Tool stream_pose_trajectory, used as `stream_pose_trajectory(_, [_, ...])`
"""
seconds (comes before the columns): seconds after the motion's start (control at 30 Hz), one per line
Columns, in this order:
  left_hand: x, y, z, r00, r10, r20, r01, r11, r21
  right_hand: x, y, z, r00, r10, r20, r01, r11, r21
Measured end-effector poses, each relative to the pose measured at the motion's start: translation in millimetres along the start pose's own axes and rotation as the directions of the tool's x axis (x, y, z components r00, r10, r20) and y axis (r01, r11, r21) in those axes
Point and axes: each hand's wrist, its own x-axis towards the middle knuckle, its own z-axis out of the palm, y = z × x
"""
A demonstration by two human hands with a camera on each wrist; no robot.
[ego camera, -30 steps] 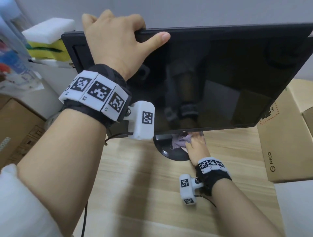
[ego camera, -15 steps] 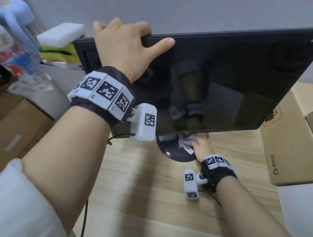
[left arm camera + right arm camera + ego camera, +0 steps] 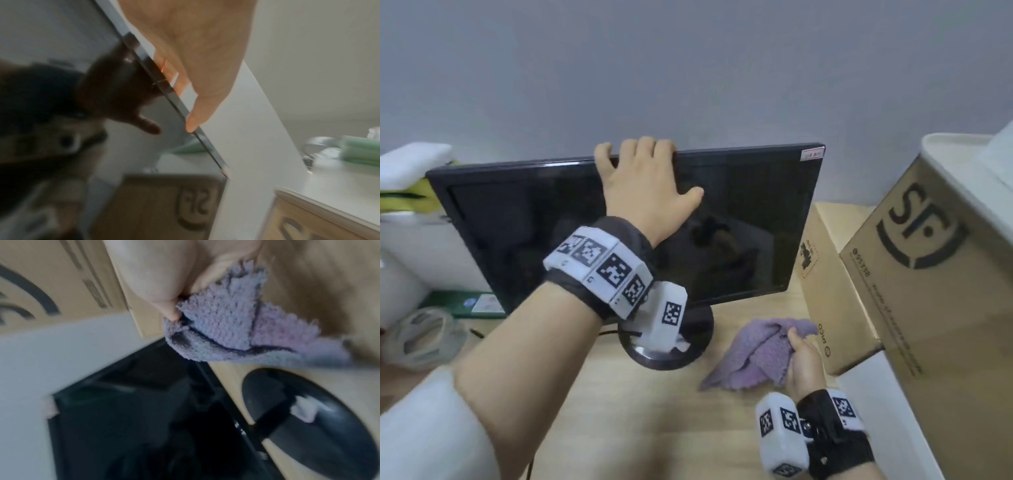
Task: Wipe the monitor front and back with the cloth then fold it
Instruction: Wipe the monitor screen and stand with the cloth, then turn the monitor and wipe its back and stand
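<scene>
Plain grey-white wall [image 3: 688, 68] ahead of me. Light wood-grain desk [image 3: 619, 411] below. Cardboard boxes [image 3: 928, 274] stacked at my right; white foam blocks [image 3: 410, 164] at left.

The right hand [image 3: 803, 359] has pulled the purple cloth [image 3: 753, 353] off the monitor's round base [image 3: 702, 329] onto the wooden desk [image 3: 654, 411], nearer and to the right.

"SF" and the number "95338" are printed on the large cardboard box [image 3: 928, 274]; "PICO" is read on the smaller carton [image 3: 825, 291] beside it.
</scene>
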Motion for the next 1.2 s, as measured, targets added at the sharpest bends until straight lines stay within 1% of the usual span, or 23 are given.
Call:
stream_pose_trajectory(0.1, [8,55,12,0.989,0.127,0.07,-0.125,0.992,-0.03,2,-13,-14,0.996,0.006,-0.091,0.005,0.993,0.121])
stream_pose_trajectory(0.13, [13,68,15,0.985,0.145,0.093,-0.142,0.989,-0.04,5,-13,-17,0.987,0.0,-0.161,0.019,0.993,0.12])
stream_pose_trajectory(0.17, [18,79,18,0.981,0.155,0.117,-0.15,0.987,-0.052,4,-17,-20,0.945,-0.007,-0.328,0.037,0.996,0.087])
stream_pose_trajectory(0.2, [21,85,21,0.978,0.156,0.14,-0.147,0.987,-0.071,4,-18,-29,0.888,-0.021,-0.46,0.038,0.999,0.027])
stream_pose_trajectory(0.23, [24,90,25,0.975,0.153,0.159,-0.138,0.985,-0.103,5,-21,-29,0.836,-0.015,-0.549,0.025,1.0,0.011])
stream_pose_trajectory(0.27, [27,92,27,0.973,0.15,0.172,-0.126,0.981,-0.146,1,-27,-29,0.866,-0.006,-0.5,0.054,0.995,0.082])
stream_pose_trajectory(0.3, [29,92,28,0.973,0.149,0.178,-0.113,0.974,-0.197,-1,-30,-29,0.924,-0.018,-0.382,0.078,0.987,0.142])
stream_pose_trajectory(0.33, [30,91,28,0.972,0.151,0.179,-0.104,0.963,-0.247,-3,-31,-34,0.962,-0.051,-0.267,0.105,0.976,0.189])
stream_pose_trajectory(0.37, [32,89,27,0.973,0.151,0.174,-0.095,0.952,-0.29,-6,-34,-40,0.968,-0.088,-0.236,0.137,0.97,0.201])
stream_pose_trajectory(0.4, [33,87,26,0.975,0.148,0.166,-0.089,0.943,-0.32,-8,-36,-49,0.962,-0.14,-0.236,0.185,0.966,0.183])
stream_pose_trajectory(0.5, [31,79,24,0.973,0.188,0.137,-0.129,0.927,-0.353,-14,-42,-47,0.93,-0.271,-0.249,0.307,0.945,0.117])
stream_pose_trajectory(0.57, [24,78,24,0.962,0.246,0.117,-0.186,0.906,-0.38,-19,-48,-42,0.891,-0.358,-0.278,0.395,0.914,0.09])
stream_pose_trajectory(0.63, [13,77,24,0.952,0.294,0.083,-0.233,0.876,-0.423,-28,-59,-37,0.85,-0.446,-0.28,0.486,0.87,0.089])
stream_pose_trajectory(0.7, [2,76,22,0.939,0.342,0.041,-0.285,0.839,-0.464,-36,-71,-32,0.796,-0.524,-0.304,0.571,0.816,0.089])
stream_pose_trajectory(0.8, [-14,72,17,0.908,0.42,-0.009,-0.364,0.777,-0.514,-55,-92,-29,0.733,-0.624,-0.271,0.667,0.738,0.104])
stream_pose_trajectory(0.83, [-20,71,14,0.899,0.438,-0.016,-0.378,0.757,-0.533,-62,-97,-30,0.707,-0.666,-0.238,0.702,0.703,0.118])
stream_pose_trajectory(0.9, [-29,70,10,0.885,0.465,-0.025,-0.392,0.716,-0.578,-78,-105,-27,0.621,-0.778,-0.096,0.784,0.611,0.112])
stream_pose_trajectory(0.97, [-36,67,4,0.872,0.49,-0.013,-0.39,0.676,-0.625,-92,-107,-22,0.529,-0.847,0.053,0.84,0.531,0.113])
stream_pose_trajectory(1.03, [-41,65,0,0.854,0.521,-0.003,-0.389,0.634,-0.669,-93,-106,-20,0.365,-0.911,0.192,0.922,0.382,0.062])
stream_pose_trajectory(1.07, [-44,63,-2,0.849,0.529,0.0,-0.384,0.616,-0.688,-89,-105,-19,0.292,-0.91,0.294,0.941,0.328,0.079])
stream_pose_trajectory(1.13, [-50,56,-5,0.852,0.524,-0.002,-0.354,0.573,-0.739,-79,-100,-22,0.201,-0.863,0.463,0.956,0.277,0.101])
stream_pose_trajectory(1.17, [-53,52,-7,0.851,0.524,0.008,-0.334,0.554,-0.763,-81,-103,-25,0.132,-0.814,0.566,0.969,0.225,0.098])
stream_pose_trajectory(1.2, [-56,50,-10,0.849,0.528,0.007,-0.326,0.535,-0.779,-85,-106,-29,0.049,-0.743,0.667,0.976,0.178,0.126])
